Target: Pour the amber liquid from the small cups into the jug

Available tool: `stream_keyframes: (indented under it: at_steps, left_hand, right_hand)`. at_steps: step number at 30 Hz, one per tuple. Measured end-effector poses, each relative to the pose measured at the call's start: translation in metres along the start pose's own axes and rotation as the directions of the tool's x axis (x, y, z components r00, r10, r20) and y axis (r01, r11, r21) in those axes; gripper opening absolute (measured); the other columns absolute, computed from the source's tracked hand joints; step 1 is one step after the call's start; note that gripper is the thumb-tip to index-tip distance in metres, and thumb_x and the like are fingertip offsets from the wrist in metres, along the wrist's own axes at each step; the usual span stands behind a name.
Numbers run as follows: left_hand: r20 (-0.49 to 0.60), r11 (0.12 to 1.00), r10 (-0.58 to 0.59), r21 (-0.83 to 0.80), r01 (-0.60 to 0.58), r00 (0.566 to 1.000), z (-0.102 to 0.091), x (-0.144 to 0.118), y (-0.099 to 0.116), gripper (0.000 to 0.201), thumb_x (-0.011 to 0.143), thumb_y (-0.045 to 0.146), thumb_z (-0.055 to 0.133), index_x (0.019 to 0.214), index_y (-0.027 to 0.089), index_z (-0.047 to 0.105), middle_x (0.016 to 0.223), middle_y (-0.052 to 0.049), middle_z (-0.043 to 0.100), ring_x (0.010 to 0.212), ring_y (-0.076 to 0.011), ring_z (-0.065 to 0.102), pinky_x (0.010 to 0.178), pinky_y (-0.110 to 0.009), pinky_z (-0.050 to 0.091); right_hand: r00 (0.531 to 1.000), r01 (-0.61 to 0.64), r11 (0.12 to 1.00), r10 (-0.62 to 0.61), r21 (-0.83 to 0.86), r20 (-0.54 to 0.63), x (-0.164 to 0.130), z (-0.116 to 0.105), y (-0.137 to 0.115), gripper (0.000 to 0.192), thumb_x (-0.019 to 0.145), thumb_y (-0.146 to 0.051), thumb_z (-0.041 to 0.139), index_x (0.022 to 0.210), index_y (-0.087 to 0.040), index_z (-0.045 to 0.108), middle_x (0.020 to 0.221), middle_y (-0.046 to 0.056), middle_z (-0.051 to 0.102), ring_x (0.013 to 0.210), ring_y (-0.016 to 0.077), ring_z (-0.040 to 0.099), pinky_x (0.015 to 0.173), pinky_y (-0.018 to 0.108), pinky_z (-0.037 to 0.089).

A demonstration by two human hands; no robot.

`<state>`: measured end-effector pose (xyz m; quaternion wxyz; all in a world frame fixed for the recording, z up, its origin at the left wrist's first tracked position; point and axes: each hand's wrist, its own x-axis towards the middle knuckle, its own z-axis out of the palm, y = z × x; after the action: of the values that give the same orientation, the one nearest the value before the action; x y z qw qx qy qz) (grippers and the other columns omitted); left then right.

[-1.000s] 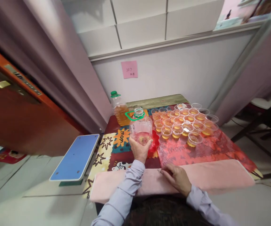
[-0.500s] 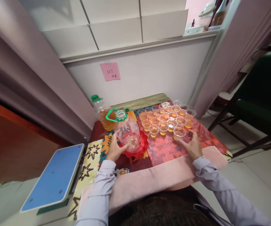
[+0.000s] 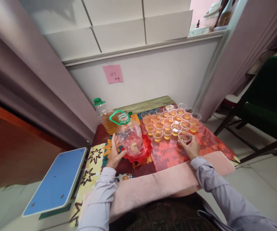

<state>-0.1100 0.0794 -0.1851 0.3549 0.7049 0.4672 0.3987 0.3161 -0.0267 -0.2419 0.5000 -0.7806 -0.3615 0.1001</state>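
A clear plastic jug [image 3: 131,136] with a green ring handle stands in a red scalloped dish [image 3: 146,153]. Just left of the jug is my left hand [image 3: 115,154], fingers spread and thumb pointing at its base. Whether the thumb touches the dish I cannot tell. My right hand [image 3: 191,148] has its thumb and fingers around a clear plastic cup [image 3: 184,137] at the front of a group. Behind it, several more cups [image 3: 167,131] hold amber liquid, packed close together on a red plastic sheet [image 3: 167,155].
A second jug [image 3: 108,120] with a green cap and amber liquid stands at the back left. A pink cloth [image 3: 157,186] lies along the table's near edge. To the left is a blue-topped stool [image 3: 55,181], to the right a dark green chair [image 3: 263,102]. A white wall [image 3: 148,73] closes the far side.
My left hand has loosened from the jug and moved slightly left and down. My right hand has shifted a little left, closer around the front cup.
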Motion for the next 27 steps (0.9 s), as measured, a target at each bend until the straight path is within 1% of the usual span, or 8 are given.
stream_keyframes:
  at_steps: [2,5,7,9,13,18,22,27]
  left_hand:
    - [-0.22,0.965,-0.108,0.211,0.156,0.97,-0.008,-0.006,-0.012,0.102,0.093,0.057,0.057,0.169,0.021,0.0,0.175,-0.02,0.028,0.155,-0.0274,0.044,0.121,-0.042,0.044]
    - [-0.54,0.797,-0.205,0.392,0.46,0.816,-0.026,-0.018,-0.028,0.091,0.098,0.05,0.047,0.166,0.005,0.007,0.17,-0.03,0.031,0.157,-0.032,0.039,0.124,-0.048,0.038]
    - [-0.631,0.719,-0.22,0.411,0.56,0.744,-0.035,-0.028,-0.037,0.091,0.097,0.048,0.047,0.164,-0.002,0.011,0.169,-0.036,0.027,0.16,-0.0405,0.029,0.128,-0.061,0.026]
    - [-0.662,0.646,-0.233,0.442,0.622,0.712,-0.04,-0.04,-0.045,0.087,0.096,0.048,0.047,0.164,0.0,0.021,0.168,-0.035,0.03,0.16,-0.0443,0.027,0.126,-0.069,0.019]
    - [-0.643,0.543,-0.276,0.509,0.668,0.714,-0.04,-0.053,-0.058,0.074,0.094,0.05,0.05,0.151,0.003,0.047,0.158,-0.033,0.047,0.154,-0.0438,0.037,0.121,-0.067,0.029]
    - [-0.634,0.475,-0.28,0.562,0.678,0.721,-0.039,-0.053,-0.064,0.073,0.096,0.052,0.045,0.149,0.002,0.048,0.16,-0.031,0.046,0.153,-0.0408,0.037,0.118,-0.06,0.034]
    - [-0.633,0.444,-0.273,0.585,0.678,0.725,-0.039,-0.053,-0.065,0.073,0.097,0.052,0.043,0.15,0.002,0.047,0.158,-0.031,0.047,0.15,-0.0407,0.04,0.117,-0.061,0.034]
    - [-0.632,0.431,-0.261,0.6,0.674,0.73,-0.039,-0.053,-0.063,0.073,0.098,0.052,0.041,0.15,0.002,0.048,0.155,-0.032,0.049,0.149,-0.0412,0.04,0.117,-0.062,0.033]
  right_hand:
    - [1.0,0.003,1.0,-0.003,0.022,0.003,-0.003,-0.004,-0.002,0.078,0.064,-0.076,0.073,0.117,-0.019,0.067,0.113,0.018,0.077,0.095,0.0358,0.073,0.09,0.054,0.056]
    - [0.998,0.054,0.993,-0.056,0.104,0.021,-0.008,-0.016,-0.014,0.077,0.067,-0.075,0.077,0.12,-0.02,0.067,0.115,0.016,0.077,0.1,0.0352,0.073,0.094,0.055,0.057]
    - [0.992,0.104,0.979,-0.115,0.175,0.057,-0.01,-0.027,-0.033,0.074,0.068,-0.071,0.082,0.122,-0.021,0.068,0.118,0.014,0.077,0.108,0.0352,0.072,0.101,0.057,0.055]
    - [0.979,0.127,0.958,-0.163,0.257,0.123,-0.011,-0.038,-0.063,0.073,0.068,-0.067,0.086,0.123,-0.023,0.069,0.123,0.013,0.076,0.112,0.0354,0.072,0.105,0.06,0.054]
    - [0.925,0.059,0.877,-0.227,0.476,0.304,-0.005,-0.055,-0.143,0.068,0.07,-0.059,0.091,0.126,-0.026,0.07,0.13,0.012,0.075,0.12,0.0356,0.071,0.106,0.056,0.057]
    - [0.795,0.083,0.819,-0.398,0.568,0.457,0.01,-0.058,-0.236,0.062,0.073,-0.054,0.092,0.126,-0.028,0.071,0.128,0.009,0.076,0.121,0.0335,0.071,0.105,0.051,0.059]
    - [0.739,0.129,0.782,-0.486,0.61,0.467,0.019,-0.047,-0.287,0.066,0.071,-0.051,0.094,0.125,-0.025,0.067,0.123,0.01,0.075,0.108,0.0299,0.075,0.096,0.049,0.063]
    - [0.656,0.24,0.757,-0.588,0.608,0.473,0.022,-0.026,-0.325,0.061,0.07,-0.048,0.093,0.118,-0.021,0.065,0.12,0.011,0.074,0.101,0.0287,0.075,0.093,0.05,0.062]
